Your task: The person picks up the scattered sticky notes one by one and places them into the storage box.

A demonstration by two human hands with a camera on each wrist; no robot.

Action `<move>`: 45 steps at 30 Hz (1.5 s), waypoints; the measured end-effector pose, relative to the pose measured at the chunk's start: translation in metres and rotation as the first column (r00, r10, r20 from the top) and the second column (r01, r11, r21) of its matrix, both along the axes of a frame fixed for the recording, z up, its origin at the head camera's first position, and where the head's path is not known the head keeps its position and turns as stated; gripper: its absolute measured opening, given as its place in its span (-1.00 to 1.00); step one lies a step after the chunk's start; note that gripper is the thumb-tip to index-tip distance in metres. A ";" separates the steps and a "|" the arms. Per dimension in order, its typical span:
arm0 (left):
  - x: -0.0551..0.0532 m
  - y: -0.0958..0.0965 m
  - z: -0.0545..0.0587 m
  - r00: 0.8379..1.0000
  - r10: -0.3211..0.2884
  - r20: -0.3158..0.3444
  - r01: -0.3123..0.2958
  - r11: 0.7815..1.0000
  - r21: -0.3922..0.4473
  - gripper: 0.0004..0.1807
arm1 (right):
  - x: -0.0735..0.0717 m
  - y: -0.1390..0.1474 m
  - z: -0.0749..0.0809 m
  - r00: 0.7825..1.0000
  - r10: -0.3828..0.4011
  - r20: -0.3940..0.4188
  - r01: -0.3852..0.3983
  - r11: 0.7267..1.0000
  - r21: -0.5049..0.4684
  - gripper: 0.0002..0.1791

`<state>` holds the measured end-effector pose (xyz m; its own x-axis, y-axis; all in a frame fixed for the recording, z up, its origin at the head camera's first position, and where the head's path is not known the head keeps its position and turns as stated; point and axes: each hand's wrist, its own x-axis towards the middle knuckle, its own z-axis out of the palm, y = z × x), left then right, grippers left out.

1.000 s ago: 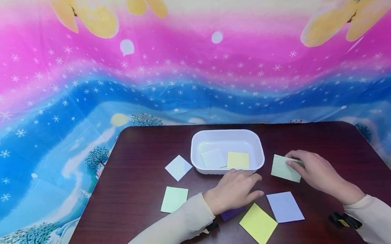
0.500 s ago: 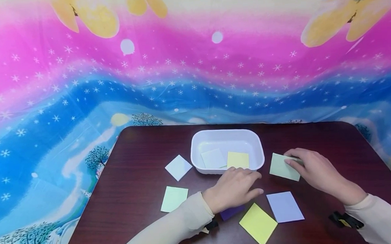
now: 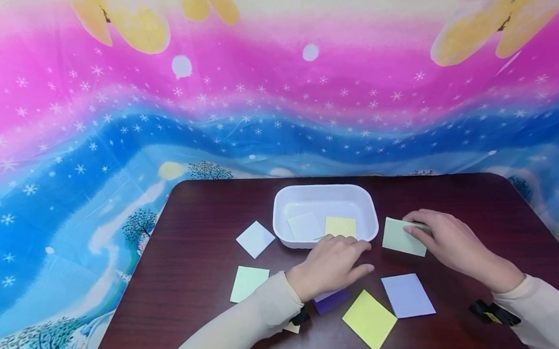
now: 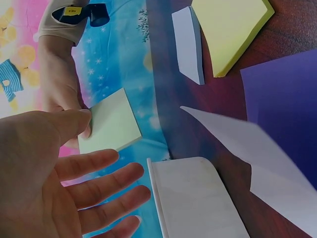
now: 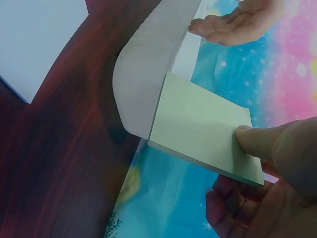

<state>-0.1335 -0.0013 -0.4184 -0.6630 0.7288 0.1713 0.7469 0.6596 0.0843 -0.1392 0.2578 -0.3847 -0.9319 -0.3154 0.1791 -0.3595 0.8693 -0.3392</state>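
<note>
My right hand [image 3: 459,247] pinches a pale green sticky note pad [image 3: 400,237] by its right side, thumb on the face, held up just right of the white plastic tub [image 3: 372,212]. In the right wrist view the pad [image 5: 200,126] overlaps the tub's end. My left hand [image 3: 329,264] hovers at the tub's near rim with fingers spread and nothing in them, as the left wrist view shows its palm [image 4: 34,198]. Inside the tub lie a whitish pad [image 3: 305,226] and a light yellow pad [image 3: 340,225]. A purple pad [image 3: 332,302] lies partly hidden under my left wrist.
Nearer me on the dark wooden table [image 3: 192,221] are a bright yellow pad [image 3: 370,321] and a lavender pad [image 3: 408,296], corners close together. Left of the tub are a bluish-white pad [image 3: 255,240] and a mint green pad [image 3: 249,283]. A printed cloth [image 3: 257,107] hangs behind.
My right hand has moved slightly left and away from me with the pale green pad, nearer the tub. My left hand has drifted a little left, uncovering more of the purple pad.
</note>
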 end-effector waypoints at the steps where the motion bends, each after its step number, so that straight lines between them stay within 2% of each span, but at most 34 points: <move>1: 0.000 0.000 0.000 1.000 0.003 0.001 -0.003 1.000 0.000 -0.58 | 0.000 -0.001 0.001 1.000 0.002 -0.002 -0.002 1.000 -0.001 -0.87; 31: -0.005 -0.011 0.004 0.999 0.046 -0.013 -0.045 0.997 0.064 -0.62 | -0.003 -0.018 0.002 1.000 0.000 -0.006 -0.001 0.999 -0.039 -0.84; 45: -0.007 -0.019 0.003 0.998 0.063 -0.013 -0.063 0.997 0.046 -0.59 | -0.006 -0.027 0.001 0.999 0.028 -0.038 -0.030 0.998 -0.060 -0.83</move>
<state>-0.1405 -0.0204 -0.4149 -0.7045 0.6769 0.2134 0.7054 0.7010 0.1050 -0.1452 0.2305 -0.3839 -0.9147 -0.3299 0.2335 -0.3979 0.8363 -0.3771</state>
